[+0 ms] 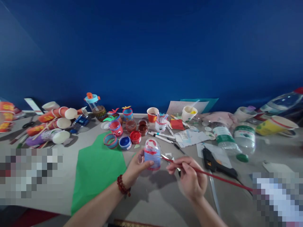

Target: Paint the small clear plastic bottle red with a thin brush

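My left hand (136, 165) is closed around a small clear plastic bottle piece (152, 154), painted blue with a red band and red top, held above the table's middle. My right hand (189, 178) pinches a long red-handled paintbrush (208, 173). The brush tip touches the bottle piece's right side. A red bead bracelet (123, 185) circles my left wrist. Small open paint pots, red (135, 136) and blue (125, 142), stand just behind the bottle piece.
A green paper sheet (97, 168) lies at left. A black glue gun (216, 164) lies right of my hand, with plastic water bottles (236, 138) behind. Paper cups (56, 123), decorated jars, pens (162, 136) and paper scraps crowd the back of the grey table (153, 201).
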Tool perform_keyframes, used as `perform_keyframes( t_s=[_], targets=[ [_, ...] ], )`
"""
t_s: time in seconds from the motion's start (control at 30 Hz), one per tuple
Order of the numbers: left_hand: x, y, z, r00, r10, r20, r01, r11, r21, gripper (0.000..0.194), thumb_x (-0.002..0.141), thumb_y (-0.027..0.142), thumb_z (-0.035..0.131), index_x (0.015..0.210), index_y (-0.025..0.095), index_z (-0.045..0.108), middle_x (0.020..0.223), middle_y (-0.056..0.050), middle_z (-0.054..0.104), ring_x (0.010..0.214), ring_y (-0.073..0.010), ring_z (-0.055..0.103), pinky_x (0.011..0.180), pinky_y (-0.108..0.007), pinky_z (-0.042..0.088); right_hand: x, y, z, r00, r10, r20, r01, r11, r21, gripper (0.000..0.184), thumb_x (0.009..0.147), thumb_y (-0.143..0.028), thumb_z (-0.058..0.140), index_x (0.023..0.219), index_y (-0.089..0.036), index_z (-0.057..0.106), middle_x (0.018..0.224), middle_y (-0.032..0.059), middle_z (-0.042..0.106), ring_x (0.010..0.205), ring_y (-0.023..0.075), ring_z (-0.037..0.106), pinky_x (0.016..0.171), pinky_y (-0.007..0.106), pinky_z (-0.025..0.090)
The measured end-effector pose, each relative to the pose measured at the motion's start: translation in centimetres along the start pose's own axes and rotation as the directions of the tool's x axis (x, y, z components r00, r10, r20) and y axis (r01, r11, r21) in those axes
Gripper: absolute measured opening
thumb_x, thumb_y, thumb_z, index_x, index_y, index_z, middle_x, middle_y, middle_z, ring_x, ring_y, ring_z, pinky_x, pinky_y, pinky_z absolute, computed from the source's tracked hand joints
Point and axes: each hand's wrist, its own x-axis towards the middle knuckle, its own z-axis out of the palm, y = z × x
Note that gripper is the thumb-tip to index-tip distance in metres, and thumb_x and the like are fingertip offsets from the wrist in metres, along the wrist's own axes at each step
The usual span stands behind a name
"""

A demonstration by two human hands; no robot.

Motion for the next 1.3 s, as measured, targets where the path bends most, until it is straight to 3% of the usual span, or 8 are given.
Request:
perform_keyframes(
  t_s=[0.17,0.33,0.53,0.73,0.97,1.3],
  targets=[
    [0.1,-0.1,-0.1,1.0,-0.017,0.018,0.017,1.0,0.006,0.058,0.065,0.04,0.095,0.113,0.017,0.074,0.109,-0.01,0.077,0.099,-0.0268,0.07,0.09,-0.037,0.055,-0.3,0.6,-0.2,0.998,-0.044,0.034,0.046,0.997,-0.06,0.023,0.095,-0.026,0.058,0.084,-0.018,0.077,0.068,0.0068,0.08,0.053,0.0206,0.072,0.057,0.033,0.059],
    [0.2,-0.3,-0.1,1.0,0.013,-0.005,-0.013,1.0,0.0,0.055,0.063,0.042,0.096,0.107,0.018,0.075,0.105,-0.009,0.077,0.098,-0.0268,0.07,0.088,-0.036,0.054,0.0,0.1,-0.4,0.997,-0.043,-0.057,0.041,0.998,-0.039,0.023,0.091,-0.022,0.057,0.077,-0.019,0.076,0.063,0.0061,0.078,0.047,0.0205,0.07,0.048,0.03,0.055],
    [0.2,-0.3,-0.2,1.0,-0.007,0.014,0.007,1.0,0.013,0.055,0.065,0.041,0.096,0.111,0.018,0.074,0.109,-0.01,0.078,0.101,-0.0275,0.07,0.09,-0.037,0.055,-0.2,0.0,-0.1,1.0,-0.019,-0.012,0.019,0.999,-0.045,0.023,0.093,-0.024,0.058,0.081,-0.018,0.077,0.065,0.007,0.079,0.05,0.0213,0.072,0.053,0.033,0.059],
    [0.4,-0.4,-0.3,1.0,0.008,0.004,-0.008,1.0,0.013,0.057,0.064,0.042,0.096,0.11,0.017,0.074,0.108,-0.01,0.078,0.1,-0.028,0.07,0.091,-0.038,0.055,0.2,-0.2,-0.3,0.995,-0.044,-0.094,0.044,0.999,0.007,0.023,0.089,-0.02,0.057,0.076,-0.018,0.076,0.06,0.0066,0.077,0.046,0.0199,0.07,0.044,0.027,0.055],
    [0.2,-0.2,-0.1,1.0,-0.019,0.01,0.018,1.0,0.014,0.059,0.065,0.041,0.095,0.115,0.016,0.074,0.109,-0.011,0.078,0.1,-0.0283,0.071,0.09,-0.039,0.056,-0.2,0.2,0.0,1.0,-0.018,-0.002,0.018,1.0,-0.017,0.024,0.094,-0.023,0.058,0.081,-0.019,0.077,0.065,0.0065,0.079,0.05,0.0196,0.072,0.052,0.029,0.059],
    [0.2,-0.2,-0.4,0.999,-0.03,0.036,0.032,0.998,-0.05,0.06,0.067,0.043,0.095,0.117,0.02,0.074,0.115,-0.01,0.078,0.105,-0.03,0.072,0.096,-0.044,0.056,1.2,-1.1,-0.4,0.984,-0.021,-0.178,0.023,1.0,0.009,0.02,0.081,-0.023,0.061,0.067,-0.018,0.074,0.052,0.0064,0.073,0.04,0.0205,0.067,0.037,0.026,0.051]
  ],
)
